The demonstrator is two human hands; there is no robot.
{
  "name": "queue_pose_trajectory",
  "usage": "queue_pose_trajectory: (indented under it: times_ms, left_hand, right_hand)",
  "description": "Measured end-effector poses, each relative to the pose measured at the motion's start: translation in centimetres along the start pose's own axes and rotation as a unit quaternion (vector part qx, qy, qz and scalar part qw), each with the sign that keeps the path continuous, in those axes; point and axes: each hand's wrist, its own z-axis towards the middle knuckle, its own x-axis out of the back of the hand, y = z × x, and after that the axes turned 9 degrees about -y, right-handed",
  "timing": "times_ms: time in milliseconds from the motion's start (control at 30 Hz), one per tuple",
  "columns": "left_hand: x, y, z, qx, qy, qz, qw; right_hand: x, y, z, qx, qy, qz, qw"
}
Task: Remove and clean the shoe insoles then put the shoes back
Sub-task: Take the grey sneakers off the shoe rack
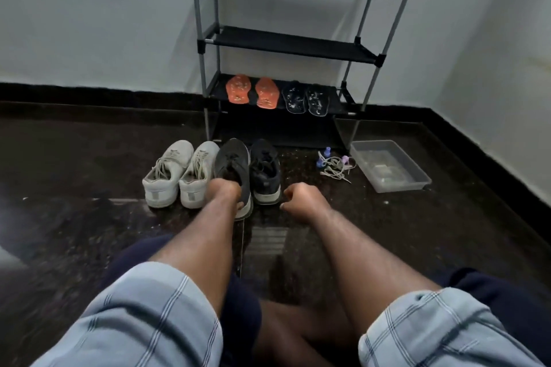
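Dark speckled stone floor in a pale-walled corner, seen from my head camera as I sit; a black-and-grey shoe rack (292, 45) stands at 12 o'clock against the wall. On its lowest shelf lie two orange insoles (252, 93) and, just beside them toward 1 o'clock, two dark insoles (304, 97); all four appear flecked with pale spots, whether suds or dirt I cannot tell. On the floor before the rack stand four shoes in a row, touching or nearly so: a white pair (179, 173) at 11 o'clock and a black pair at 12 o'clock. A clear plastic tub (390, 165) sits at 2 o'clock, with loose laces and small purple pieces (335, 164) between it and the shoes.

My left hand (224, 188) is curled over the heel collar of the left black shoe (234, 170), gripping it. My right hand (298, 198) hangs loosely curled near the heel of the right black shoe (264, 173), holding nothing, apart from the left.

Progress, as I judge it: removal looks done, since four insoles are out. Cleaning may be unfinished; returning the shoes to the rack remains.

Orientation: every shoe's long axis runs from 6 to 12 o'clock, toes toward the rack, heels toward me. The insoles lie likewise.
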Motion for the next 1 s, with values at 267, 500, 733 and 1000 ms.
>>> queue_pose_trajectory:
  times_ms: [267, 500, 733, 1000]
  left_hand:
    - [-0.7, -4.2, 12.4, 0.010, 0.060, 0.119, 0.991]
    - [-1.0, -2.5, 10.2, -0.061, 0.053, 0.230, 0.970]
    - [-0.5, -1.1, 12.2, -0.128, 0.055, 0.291, 0.946]
    - [-2.2, 9.9, 15.1, -0.142, 0.034, 0.093, 0.985]
  right_hand:
    - [-2.8, -0.8, 9.7, 0.062, -0.031, -0.066, 0.995]
    - [-4.0, 0.0, 14.7, 0.083, -0.072, -0.063, 0.992]
    - [-1.6, -0.3, 14.9, 0.065, 0.060, 0.128, 0.988]
    - [5.0, -2.3, 23.9, -0.011, 0.121, 0.451, 0.884]
